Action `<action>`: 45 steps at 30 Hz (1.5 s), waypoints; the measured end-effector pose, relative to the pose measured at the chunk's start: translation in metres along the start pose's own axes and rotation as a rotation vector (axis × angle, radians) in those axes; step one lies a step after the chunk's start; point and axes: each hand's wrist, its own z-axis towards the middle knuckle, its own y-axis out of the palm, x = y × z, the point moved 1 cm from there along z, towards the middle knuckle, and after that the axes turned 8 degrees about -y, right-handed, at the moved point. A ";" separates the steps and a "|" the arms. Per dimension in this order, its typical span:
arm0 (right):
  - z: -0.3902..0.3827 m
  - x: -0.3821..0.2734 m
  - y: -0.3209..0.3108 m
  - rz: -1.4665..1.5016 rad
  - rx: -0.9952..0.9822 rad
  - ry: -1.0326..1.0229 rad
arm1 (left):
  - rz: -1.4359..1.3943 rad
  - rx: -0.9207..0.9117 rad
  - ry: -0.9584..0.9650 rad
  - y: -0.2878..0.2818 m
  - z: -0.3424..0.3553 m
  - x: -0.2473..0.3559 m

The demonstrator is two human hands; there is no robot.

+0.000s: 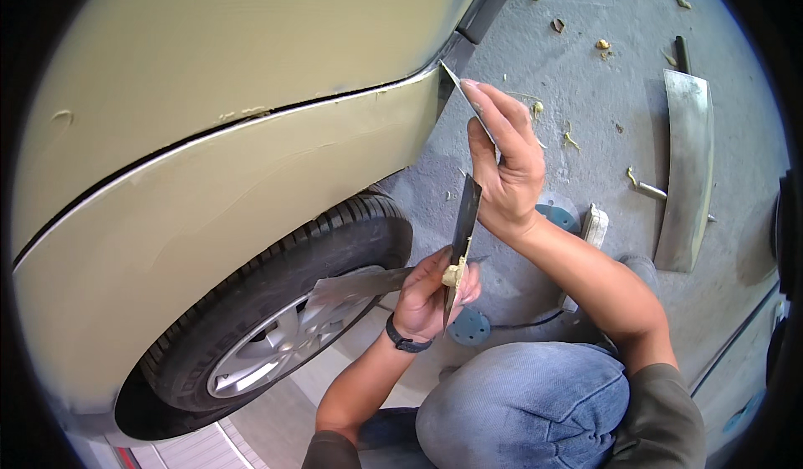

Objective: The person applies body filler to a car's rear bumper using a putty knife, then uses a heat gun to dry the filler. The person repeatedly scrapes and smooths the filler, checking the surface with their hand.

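Observation:
My right hand point(507, 155) pinches a thin flat putty spreader point(470, 101) between thumb and fingers. Its tip is at the far lower corner of the beige car body panel point(318, 159), where it meets the dark trim. Lower down, my left hand point(425, 297) grips a dark flat putty plate point(465, 218), seen nearly edge-on. A lump of pale yellow putty point(454, 274) sits on this plate beside my fingers. A second grey flat blade point(360, 287) sticks out leftward from the same hand, in front of the wheel. Smears of filler show along the panel's seam.
The car's tyre point(293, 260) is close to my left arm. On the grey floor at right lie a curved metal piece point(687, 168), a white block-shaped tool point(595, 226), a teal perforated disc point(470, 327), a cord and scattered putty scraps point(570, 137). My jeans-clad knee point(523, 402) is below.

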 end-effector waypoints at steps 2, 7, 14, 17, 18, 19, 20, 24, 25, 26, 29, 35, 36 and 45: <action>-0.002 0.000 0.003 -0.006 0.019 -0.014 | -0.056 0.067 -0.032 -0.012 -0.007 -0.009; -0.004 -0.008 0.006 -0.013 -0.009 -0.038 | -0.087 0.080 -0.081 -0.028 -0.030 -0.014; 0.001 -0.020 0.007 -0.035 -0.051 -0.120 | -0.081 0.017 -0.084 -0.048 -0.064 -0.011; 0.003 -0.025 0.007 -0.029 -0.046 -0.143 | -0.094 0.041 -0.084 -0.054 -0.068 -0.013; 0.004 -0.027 0.007 -0.030 -0.055 -0.144 | -0.100 0.048 -0.082 -0.055 -0.068 -0.014; 0.005 -0.029 0.007 -0.033 -0.064 -0.162 | -0.109 0.046 -0.081 -0.054 -0.067 -0.014; 0.007 -0.031 0.006 -0.039 -0.082 -0.172 | -0.104 0.038 -0.083 -0.053 -0.067 -0.015; 0.012 -0.038 0.005 -0.015 -0.089 -0.214 | -0.074 0.172 -0.144 -0.048 -0.064 -0.016; 0.014 -0.040 0.004 -0.023 -0.096 -0.222 | -0.086 0.184 -0.159 -0.047 -0.063 -0.017; 0.015 -0.041 0.004 -0.031 -0.102 -0.230 | -0.081 0.180 -0.150 -0.047 -0.062 -0.017; 0.017 -0.046 0.003 -0.027 -0.117 -0.223 | -0.101 0.028 -0.110 -0.050 -0.059 -0.018; 0.023 -0.052 0.001 -0.025 -0.149 -0.233 | -0.046 0.026 -0.119 -0.059 -0.052 -0.025; 0.026 -0.053 -0.001 -0.021 -0.160 -0.238 | -0.032 0.040 -0.132 -0.059 -0.051 -0.025; 0.036 -0.060 -0.004 -0.023 -0.162 -0.280 | -0.067 0.016 -0.128 -0.067 -0.059 -0.017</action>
